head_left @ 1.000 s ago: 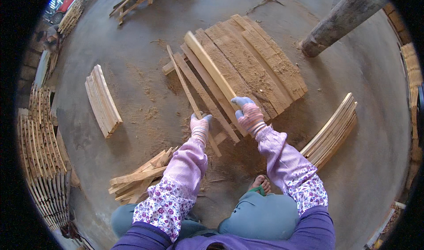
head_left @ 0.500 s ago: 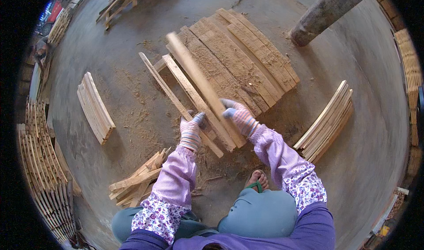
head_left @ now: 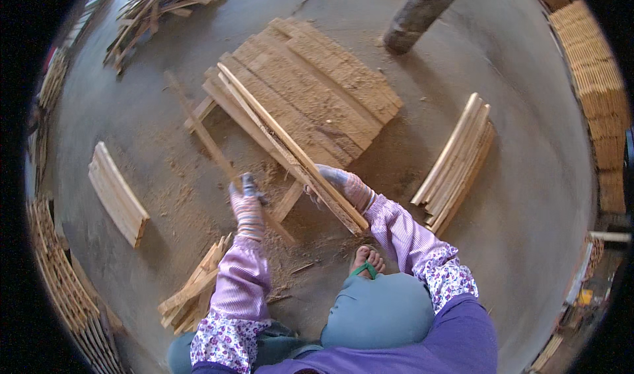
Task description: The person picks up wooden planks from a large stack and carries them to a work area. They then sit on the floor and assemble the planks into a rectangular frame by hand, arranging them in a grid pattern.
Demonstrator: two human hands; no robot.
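My left hand [head_left: 247, 209], in a striped knit glove, is closed round a thin wooden strip [head_left: 201, 129] that is smeared by motion. My right hand [head_left: 343, 186], gloved alike, grips wooden strips [head_left: 290, 150] lying side by side, their near ends pointing toward my knee. Its fingers come round beneath them and show partly. Beyond, a low platform of wide boards [head_left: 310, 90] is strewn with sawdust. A crosspiece [head_left: 288, 201] shows between my hands, under the strips.
Stacks of strips stand on the floor at left [head_left: 119, 192] and right [head_left: 456, 166]. Offcuts [head_left: 195, 295] lie beside my left forearm. A scrap pile [head_left: 158, 7] is at the far left, and a round post [head_left: 422, 14] rises beyond the platform.
My left hand has moved away leftward with the thin strip. The strips at my right hand, apart before, are now together in its grip. The whole view has shifted.
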